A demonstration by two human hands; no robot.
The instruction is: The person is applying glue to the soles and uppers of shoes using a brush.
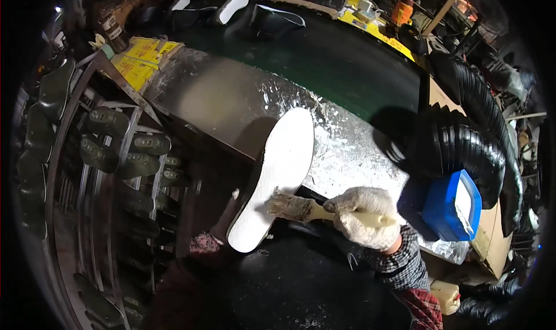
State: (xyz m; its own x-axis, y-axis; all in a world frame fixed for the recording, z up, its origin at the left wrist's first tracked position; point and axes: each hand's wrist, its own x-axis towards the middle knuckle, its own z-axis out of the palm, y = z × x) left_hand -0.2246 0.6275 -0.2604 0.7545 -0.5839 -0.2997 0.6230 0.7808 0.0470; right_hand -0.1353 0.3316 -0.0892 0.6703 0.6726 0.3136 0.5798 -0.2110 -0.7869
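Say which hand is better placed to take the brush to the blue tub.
Right, most likely: the gloved right hand holds the brush and is nearer the blue tub. The left hand, mostly in shadow, seems to hold the white sole.

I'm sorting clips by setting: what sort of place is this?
Probably a shoemaking workshop: the gloved right hand holds a brush over a white sole-shaped piece, and dark shoe-shaped parts sit on a metal rack.

Strong light, seemingly from the right, throws shadows leftward from the sole (289,145) and tub (443,211), bleaches the sole nearly featureless and glares off the bench (341,162), while the rack (50,214) stays dim, its rail bending along the fisheye's black rim.
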